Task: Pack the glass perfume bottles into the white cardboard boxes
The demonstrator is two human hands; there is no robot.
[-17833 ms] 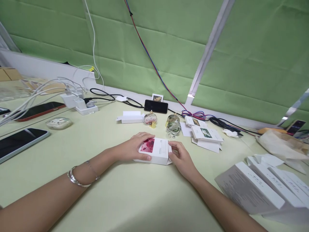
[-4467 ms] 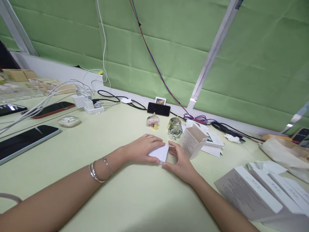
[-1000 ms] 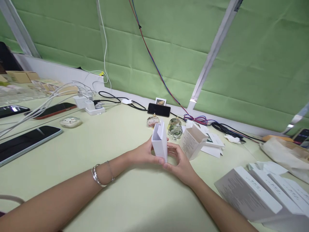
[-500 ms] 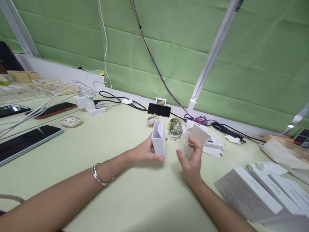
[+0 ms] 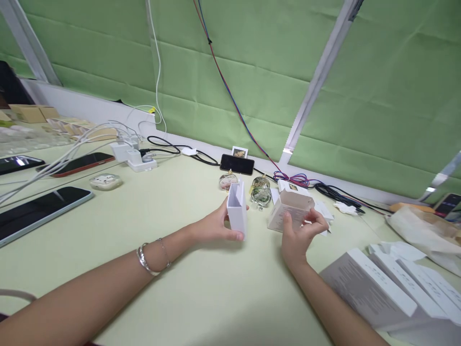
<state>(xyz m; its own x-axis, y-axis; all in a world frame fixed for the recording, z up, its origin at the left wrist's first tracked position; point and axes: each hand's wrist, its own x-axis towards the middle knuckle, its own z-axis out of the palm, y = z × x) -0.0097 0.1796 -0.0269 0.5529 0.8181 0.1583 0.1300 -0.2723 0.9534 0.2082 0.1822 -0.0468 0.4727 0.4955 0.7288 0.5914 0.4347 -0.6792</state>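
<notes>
Since half a second ago, the right hand (image 5: 301, 238) has been brought farther right onto the printed carton (image 5: 278, 218), and the carton has been shifted slightly, while the white box (image 5: 237, 216) has been kept in place by the left hand (image 5: 219, 227). Everything is carried by a pale table (image 5: 201, 298). On its right side a row of grey-and-white boxes (image 5: 385, 281) is lined up, leaning. Nearer the middle, the printed carton is set with its open top showing; the right thumb is laid across its front face and the fingers are bent at its right edge, though how firmly it is gripped cannot be told from this angle. To its left, the smaller white box is held upright, open end up, between the thumb and fingers of the left hand. Behind these, a dark phone (image 5: 236, 164) is propped on its long edge. Two green-tinted bottles (image 5: 261, 196) are seen overlapping just left of the carton, and a pink-tinted bottle (image 5: 226, 182) is partly covered by the white box. Silver bracelets (image 5: 143, 259) are worn on the left wrist.
</notes>
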